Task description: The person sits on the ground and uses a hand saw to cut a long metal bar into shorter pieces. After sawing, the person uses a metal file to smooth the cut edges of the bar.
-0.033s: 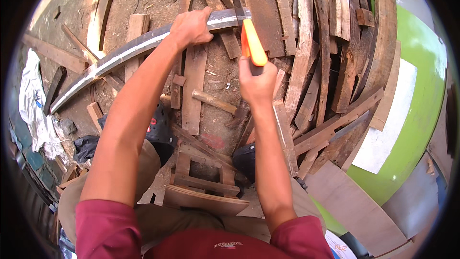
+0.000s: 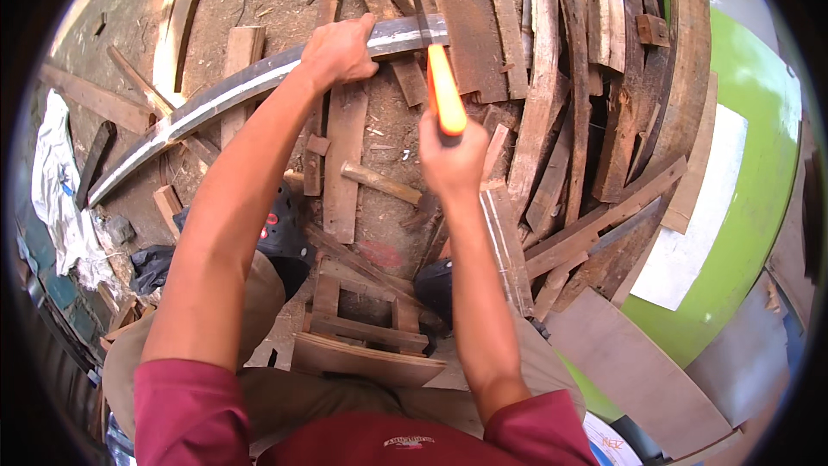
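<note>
Orange-handled saw (image 2: pixel 442 78), right hand (image 2: pixel 454 157) — touching beam (image 2: pixel 246 84), seemingly.

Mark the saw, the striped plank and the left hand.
Saw (image 2: pixel 446 91): head view, on its orange handle.
Striped plank (image 2: pixel 243 88): head view, on its upper face, near mid-length.
Left hand (image 2: pixel 337 52): head view, on the back of the hand.

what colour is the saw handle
Bright orange, lighter yellow-orange along the top; the saw handle shows best in the head view.
</note>
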### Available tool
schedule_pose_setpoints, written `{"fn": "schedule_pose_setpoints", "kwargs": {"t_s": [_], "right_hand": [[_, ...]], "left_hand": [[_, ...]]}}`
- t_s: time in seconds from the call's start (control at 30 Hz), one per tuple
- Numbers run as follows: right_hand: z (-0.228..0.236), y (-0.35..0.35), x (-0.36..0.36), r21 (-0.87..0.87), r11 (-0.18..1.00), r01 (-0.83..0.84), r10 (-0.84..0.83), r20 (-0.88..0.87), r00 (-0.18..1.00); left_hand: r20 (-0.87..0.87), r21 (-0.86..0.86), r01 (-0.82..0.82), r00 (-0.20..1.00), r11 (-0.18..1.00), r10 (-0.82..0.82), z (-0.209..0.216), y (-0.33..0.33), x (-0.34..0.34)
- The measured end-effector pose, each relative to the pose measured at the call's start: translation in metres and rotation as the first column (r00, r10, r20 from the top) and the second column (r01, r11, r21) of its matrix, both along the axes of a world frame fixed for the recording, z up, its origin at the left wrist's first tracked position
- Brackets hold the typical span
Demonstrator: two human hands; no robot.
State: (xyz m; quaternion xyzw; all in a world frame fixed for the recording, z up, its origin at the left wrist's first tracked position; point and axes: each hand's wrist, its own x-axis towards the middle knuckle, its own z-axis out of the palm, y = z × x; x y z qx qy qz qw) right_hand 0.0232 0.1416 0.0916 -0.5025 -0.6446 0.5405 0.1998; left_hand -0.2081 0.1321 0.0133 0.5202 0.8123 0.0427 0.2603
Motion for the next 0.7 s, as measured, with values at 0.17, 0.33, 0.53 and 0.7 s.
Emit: {"fn": "schedule_pose_setpoints", "kwargs": {"t_s": [0.17,0.33,0.53,0.7], "right_hand": [[0.071,-0.091,0.137,0.144,0.977,-0.155,0.130,0.170,0.977],[0.012,-0.021,0.049,0.042,0.999,-0.014,0.011,0.068,0.998],[0.035,-0.054,0.066,0.017,0.999,-0.037,0.035,0.106,0.994],[0.079,-0.074,0.112,0.153,0.972,-0.177,0.140,0.224,0.964]], "left_hand": [[0.016,-0.064,-0.041,0.999,0.997,0.042,0.000,-0.006,-0.008],[0.045,-0.053,-0.033,0.998,0.998,0.036,-0.007,-0.001,-0.007],[0.022,0.004,-0.016,1.000,1.000,0.016,-0.009,-0.005,-0.009],[-0.011,-0.006,-0.029,1.000,1.000,0.029,0.004,-0.004,-0.004]]}}
